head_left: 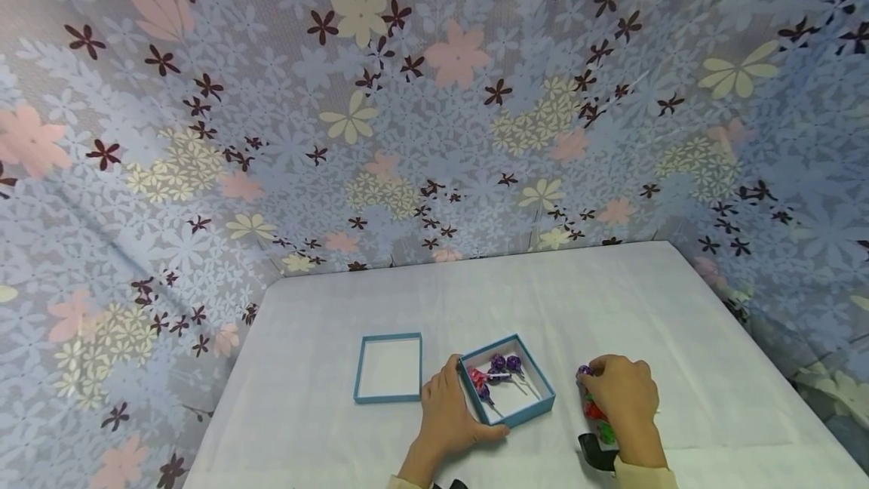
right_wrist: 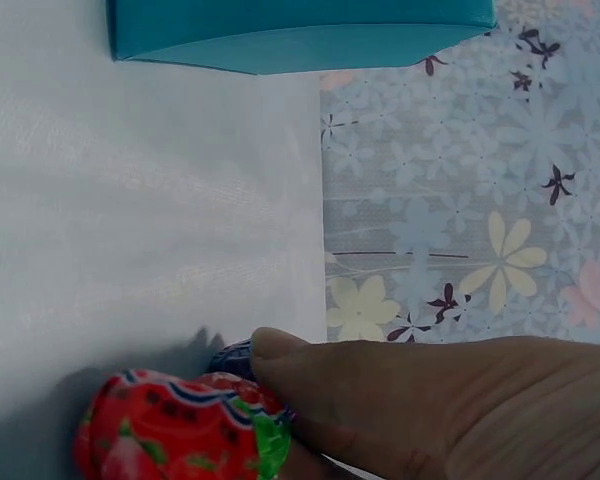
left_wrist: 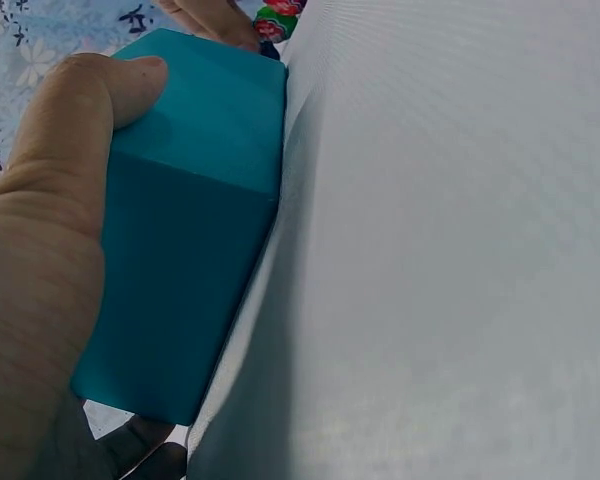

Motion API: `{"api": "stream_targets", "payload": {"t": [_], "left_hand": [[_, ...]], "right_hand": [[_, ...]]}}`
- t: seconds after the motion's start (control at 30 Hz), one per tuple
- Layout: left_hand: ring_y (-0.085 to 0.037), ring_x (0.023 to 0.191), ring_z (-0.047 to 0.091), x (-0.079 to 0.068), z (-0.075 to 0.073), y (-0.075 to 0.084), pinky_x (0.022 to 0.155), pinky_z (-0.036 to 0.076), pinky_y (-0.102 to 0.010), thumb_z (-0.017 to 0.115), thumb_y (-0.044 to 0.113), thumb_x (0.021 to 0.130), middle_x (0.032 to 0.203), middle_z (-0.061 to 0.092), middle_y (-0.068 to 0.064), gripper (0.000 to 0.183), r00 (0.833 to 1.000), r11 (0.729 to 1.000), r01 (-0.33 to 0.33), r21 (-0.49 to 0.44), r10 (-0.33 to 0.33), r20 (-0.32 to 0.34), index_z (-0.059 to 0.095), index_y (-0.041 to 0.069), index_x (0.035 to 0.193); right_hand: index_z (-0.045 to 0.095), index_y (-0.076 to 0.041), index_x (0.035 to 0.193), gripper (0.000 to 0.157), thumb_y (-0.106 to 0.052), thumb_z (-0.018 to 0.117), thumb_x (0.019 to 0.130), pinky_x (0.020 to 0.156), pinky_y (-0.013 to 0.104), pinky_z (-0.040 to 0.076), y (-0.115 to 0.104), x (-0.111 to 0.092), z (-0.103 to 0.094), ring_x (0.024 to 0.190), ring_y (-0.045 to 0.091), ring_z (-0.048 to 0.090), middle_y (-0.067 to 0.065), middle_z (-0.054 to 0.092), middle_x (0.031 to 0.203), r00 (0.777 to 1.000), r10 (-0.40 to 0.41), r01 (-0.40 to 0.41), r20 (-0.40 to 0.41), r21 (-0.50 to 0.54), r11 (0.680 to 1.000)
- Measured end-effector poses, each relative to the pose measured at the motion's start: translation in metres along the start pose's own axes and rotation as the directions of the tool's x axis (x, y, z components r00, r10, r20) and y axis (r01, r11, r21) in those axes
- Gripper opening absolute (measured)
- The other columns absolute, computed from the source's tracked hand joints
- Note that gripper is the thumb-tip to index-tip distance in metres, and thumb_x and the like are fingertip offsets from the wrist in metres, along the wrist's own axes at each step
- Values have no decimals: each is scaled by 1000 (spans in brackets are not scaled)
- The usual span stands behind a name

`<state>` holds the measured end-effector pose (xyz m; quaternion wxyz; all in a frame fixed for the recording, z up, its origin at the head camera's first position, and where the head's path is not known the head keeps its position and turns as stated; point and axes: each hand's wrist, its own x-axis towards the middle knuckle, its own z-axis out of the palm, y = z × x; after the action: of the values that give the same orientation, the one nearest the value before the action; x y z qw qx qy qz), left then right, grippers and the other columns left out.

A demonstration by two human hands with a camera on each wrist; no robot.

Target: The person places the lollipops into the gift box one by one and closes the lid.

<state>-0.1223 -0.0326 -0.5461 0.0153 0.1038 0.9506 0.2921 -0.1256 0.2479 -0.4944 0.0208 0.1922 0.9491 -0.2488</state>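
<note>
My left hand (head_left: 446, 417) holds a blue open-topped box (head_left: 532, 412) by its near left side, thumb along the front wall and fingers around the left corner. Inside the white interior lie several purple-wrapped lollipops (head_left: 514, 363) and a pink one (head_left: 477, 377), sticks pointing various ways. To the right of the box, my right hand (head_left: 624, 391) pinches a purple lollipop (head_left: 584, 371) between thumb and fingers. Partly hidden beneath that hand are a red lollipop (head_left: 594, 410) and a green one (head_left: 606, 434). The right wrist view shows the red wrapper (right_wrist: 180, 430) close up.
A shallow blue-rimmed lid (head_left: 388, 400) with a white inside lies left of the box. Everything sits on a white cloth-covered table (head_left: 312, 353). Flower-patterned fabric (head_left: 455, 134) hangs behind and along both sides.
</note>
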Motion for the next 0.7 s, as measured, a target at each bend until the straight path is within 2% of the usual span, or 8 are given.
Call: {"api": "stream_targets", "payload": {"t": [0.7], "left_hand": [[-31, 128, 43, -1, 1, 1, 106, 30, -56, 85, 76, 50, 144, 46, -14, 141, 1000, 1000, -4, 7, 4, -6, 21, 8, 156]], "right_hand": [[74, 2, 106, 36, -23, 80, 81, 70, 53, 46, 4, 1, 4, 92, 41, 54, 23, 69, 97, 999, -15, 16, -52, 29, 999]]}}
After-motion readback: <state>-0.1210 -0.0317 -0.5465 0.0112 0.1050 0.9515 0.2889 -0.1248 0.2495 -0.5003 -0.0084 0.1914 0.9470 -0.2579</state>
